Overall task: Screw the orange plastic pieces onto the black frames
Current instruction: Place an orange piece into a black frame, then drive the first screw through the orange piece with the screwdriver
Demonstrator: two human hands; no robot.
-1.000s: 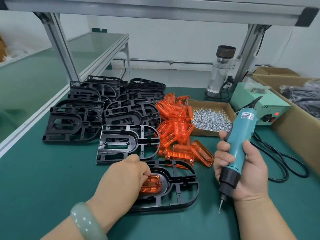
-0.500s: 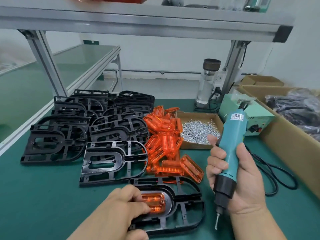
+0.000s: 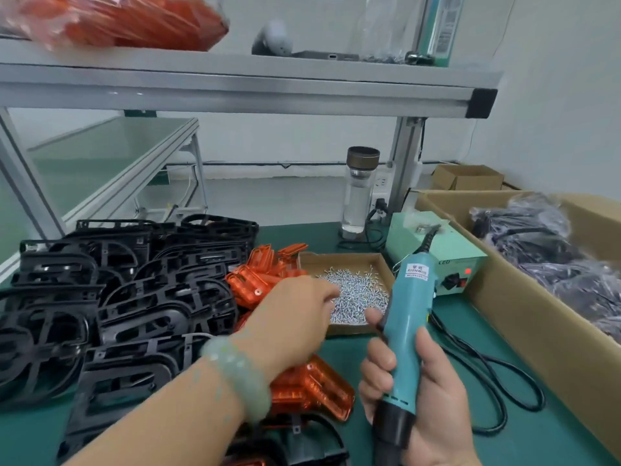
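Two hands over green bench: right grip clasps screwdriver; left grip, at screw box, unclear.

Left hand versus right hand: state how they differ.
The left hand reaches to the screw box, its fingers blurred; the right hand grips the teal screwdriver. The left wrist wears a pale green bracelet; the right wrist is bare. Neither hand is gloved.

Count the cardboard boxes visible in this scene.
3. A shallow screw box by the left hand; a large box along the right side, holding dark bagged items; a small open box behind it. More may lie out of frame.
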